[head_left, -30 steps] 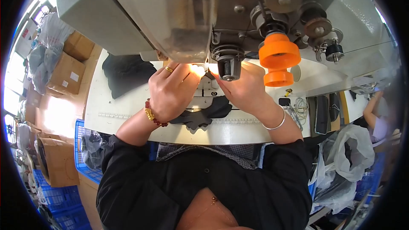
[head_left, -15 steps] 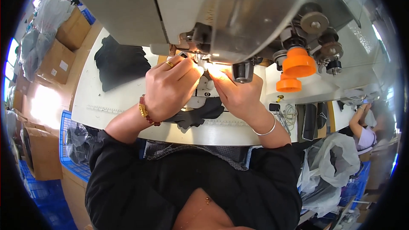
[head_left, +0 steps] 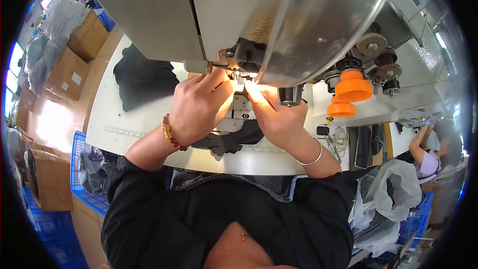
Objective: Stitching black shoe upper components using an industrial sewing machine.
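Note:
Both my hands are up under the head of a sewing machine (head_left: pixel 149 15), in the bright light around its needle area (head_left: pixel 242 75). My left hand (head_left: pixel 201 102), palm down, has its fingers pinched together just left of the needle area. From the right, my right hand (head_left: pixel 279 117) brings thumb and forefinger close to the same spot, also pinched. Glare and the machine head hide what the fingertips hold. Below the hands, several black fabric pieces (head_left: pixel 231 139) lie on the white table (head_left: pixel 119 142). A stack of black fabric pieces (head_left: pixel 144 77) rests to the left.
Orange tension knobs (head_left: pixel 353 87) jut from the machine on the right. A ruler strip (head_left: pixel 124 130) runs along the table's near side. A blue crate (head_left: pixel 87 189) stands at left, cardboard boxes (head_left: pixel 69 72) beyond it. A clear plastic bag (head_left: pixel 393 184) and another person (head_left: pixel 427 157) are at right.
The machine and table sit slightly lower and further right in the picture, as the view has shifted. My hands stay pinched at the needle area, the left one's fingertips now further under the machine head.

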{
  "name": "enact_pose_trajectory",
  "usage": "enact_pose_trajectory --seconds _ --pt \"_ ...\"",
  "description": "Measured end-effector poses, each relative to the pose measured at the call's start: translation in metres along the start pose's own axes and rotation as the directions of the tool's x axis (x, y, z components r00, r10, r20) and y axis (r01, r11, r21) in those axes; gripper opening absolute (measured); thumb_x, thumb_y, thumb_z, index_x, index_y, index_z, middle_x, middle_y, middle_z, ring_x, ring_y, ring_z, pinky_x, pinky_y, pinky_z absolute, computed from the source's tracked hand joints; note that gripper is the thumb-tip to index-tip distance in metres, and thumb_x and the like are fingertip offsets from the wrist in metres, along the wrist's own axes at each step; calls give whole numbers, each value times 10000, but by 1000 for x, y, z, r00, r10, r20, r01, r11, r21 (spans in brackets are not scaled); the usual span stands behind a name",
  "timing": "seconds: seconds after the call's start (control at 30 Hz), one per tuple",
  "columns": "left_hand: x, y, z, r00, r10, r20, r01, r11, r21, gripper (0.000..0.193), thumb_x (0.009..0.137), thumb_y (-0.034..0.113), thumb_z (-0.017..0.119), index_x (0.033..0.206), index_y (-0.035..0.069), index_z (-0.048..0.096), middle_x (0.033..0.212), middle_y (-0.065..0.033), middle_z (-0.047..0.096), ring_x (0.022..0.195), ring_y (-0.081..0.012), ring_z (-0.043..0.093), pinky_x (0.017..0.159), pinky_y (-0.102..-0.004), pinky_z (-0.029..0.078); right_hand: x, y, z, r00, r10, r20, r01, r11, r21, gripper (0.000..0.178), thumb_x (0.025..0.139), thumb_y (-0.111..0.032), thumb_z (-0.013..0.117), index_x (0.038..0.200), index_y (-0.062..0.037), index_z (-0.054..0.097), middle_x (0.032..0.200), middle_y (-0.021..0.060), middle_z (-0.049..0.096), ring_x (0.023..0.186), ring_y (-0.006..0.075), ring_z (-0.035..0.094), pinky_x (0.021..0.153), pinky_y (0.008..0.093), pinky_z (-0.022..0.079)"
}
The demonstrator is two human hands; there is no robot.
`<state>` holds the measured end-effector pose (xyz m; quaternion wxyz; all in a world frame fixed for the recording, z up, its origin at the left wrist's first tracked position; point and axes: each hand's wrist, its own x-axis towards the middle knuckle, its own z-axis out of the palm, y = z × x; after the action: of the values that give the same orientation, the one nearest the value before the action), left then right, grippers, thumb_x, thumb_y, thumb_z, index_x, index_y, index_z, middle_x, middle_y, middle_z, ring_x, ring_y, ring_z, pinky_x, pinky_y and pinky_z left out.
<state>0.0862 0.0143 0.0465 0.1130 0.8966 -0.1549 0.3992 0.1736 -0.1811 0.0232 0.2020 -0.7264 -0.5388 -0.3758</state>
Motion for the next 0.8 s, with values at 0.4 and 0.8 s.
enact_pose_trajectory --seconds 0.4,0.8 --pt "1 -3 1 1000 1 -15 -2 997 -76 117 744 68 719 842 67 653 857 -51 575 603 -229 552 551 -357 464 9 2 4 994 -2 -108 5 1000 30 312 727 -49 721 1034 -106 722 891 14 701 681 199 640 553 301 489" --pt "17 -56 4 955 -295 29 253 761 -597 111 835 17 645 944 20 665 787 -36 692 672 -174 669 660 -283 547 7 1 -3 989 -37 -146 40 999 19 181 767 -84 771 941 -75 723 639 -10 533 503 171 474 458 301 351"
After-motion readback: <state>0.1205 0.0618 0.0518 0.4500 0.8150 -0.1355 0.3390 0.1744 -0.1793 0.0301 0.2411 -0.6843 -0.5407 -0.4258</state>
